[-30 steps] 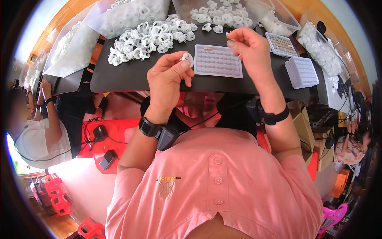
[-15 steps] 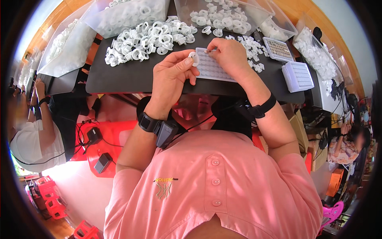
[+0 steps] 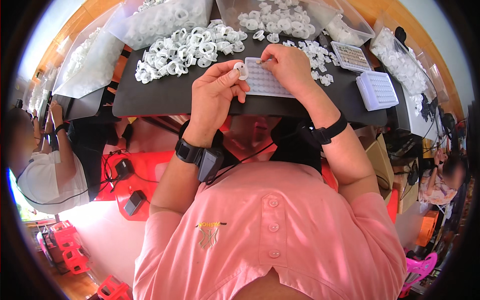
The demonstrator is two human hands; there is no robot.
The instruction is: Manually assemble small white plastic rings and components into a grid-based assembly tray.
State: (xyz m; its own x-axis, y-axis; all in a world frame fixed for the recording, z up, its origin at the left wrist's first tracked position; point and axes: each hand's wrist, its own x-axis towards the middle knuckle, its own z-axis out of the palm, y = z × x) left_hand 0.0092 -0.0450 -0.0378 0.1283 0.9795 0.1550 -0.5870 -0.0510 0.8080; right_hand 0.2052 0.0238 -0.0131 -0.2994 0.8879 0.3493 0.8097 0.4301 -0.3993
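Note:
Between the thumb and fingers of my left hand (image 3: pixel 215 92) is a round white plastic part (image 3: pixel 241 71), held up just off the left edge of a pale tray. My right hand (image 3: pixel 288 67) hovers over the far part of this pale tray (image 3: pixel 267 89), which has rows of small round pockets. Its thumb and fingertips are pinched together there, and whatever they hold is too small to make out. Beyond my left hand lies a heap of white plastic ring parts (image 3: pixel 192 47). Small white pieces (image 3: pixel 312 54) are scattered right of my right hand.
Clear bins (image 3: pixel 160 25) of white parts line the far side of the dark table (image 3: pixel 150 100). A tray of small round pieces (image 3: pixel 351 57) and a stack of pale trays (image 3: pixel 377 91) stand at the right. A person in white (image 3: pixel 52 175) works at the left.
My right hand stays pinched over the far part of the tray, shifting only slightly. My left hand has tilted the round part a little. The whole view has moved slightly.

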